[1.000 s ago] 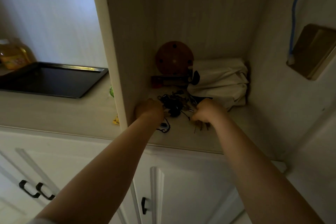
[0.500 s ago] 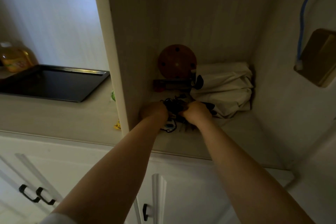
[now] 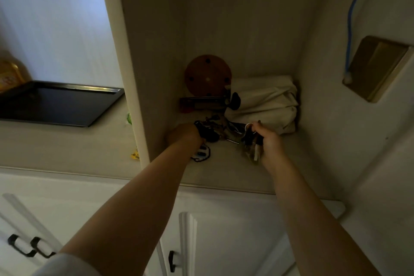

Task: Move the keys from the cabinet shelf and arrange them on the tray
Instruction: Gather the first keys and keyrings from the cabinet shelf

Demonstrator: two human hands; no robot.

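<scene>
- Deep on the cabinet shelf [image 3: 226, 170], both hands work in a dim alcove at a tangle of keys [image 3: 215, 129].
- Right hand [image 3: 267, 141]: fingers curled round a bunch of keys [image 3: 249, 143] by its ring, the bunch hanging just above the shelf, apart from the rest of the pile.
- Left hand [image 3: 184, 136]: fingers bent over dark fobs at the left end of the pile; whether it grips them or only rests on them, I cannot tell. A beaded loop [image 3: 201, 155] lies on the shelf beside its wrist.
- Behind the keys stand a round wooden disc [image 3: 207, 76] against the back wall, a low dark bar [image 3: 201, 102] before it, and a folded pale cloth bag [image 3: 266, 102] filling the right corner, touching the pile's far edge.
- An upright cabinet panel [image 3: 132, 87] divides the shelf from the desk [image 3: 56, 143] on the left, where the black tray [image 3: 56, 103] lies well apart from the keys.
- A yellow bottle [image 3: 10, 74] stands behind the tray.
</scene>
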